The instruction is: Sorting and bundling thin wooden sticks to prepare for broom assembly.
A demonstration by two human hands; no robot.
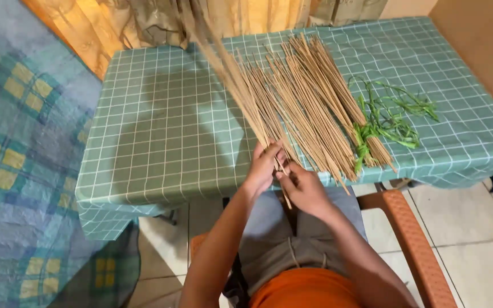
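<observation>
We see both hands at the table's near edge, over the lap. The left hand (262,166) is closed around the lower ends of a small bundle (229,74) of thin tan sticks that rises tilted toward the far edge, its upper part blurred against the curtain (144,23). The right hand (302,187) sits just beside the left, fingers pinched on the stick ends at the bundle's base; one stick end pokes down below the hands. The table (161,125) wears a teal checked cloth. The main pile of sticks (309,102) lies flat, fanning from the near edge toward the far edge, right of the held bundle and touching it near the hands. Green strips (392,117) lie tangled just right of the pile, one strand crossing its near end. A blanket (24,148) with a plaid pattern lies left of the table. An orange chair arm (415,239) shows at the right, below the near edge.
</observation>
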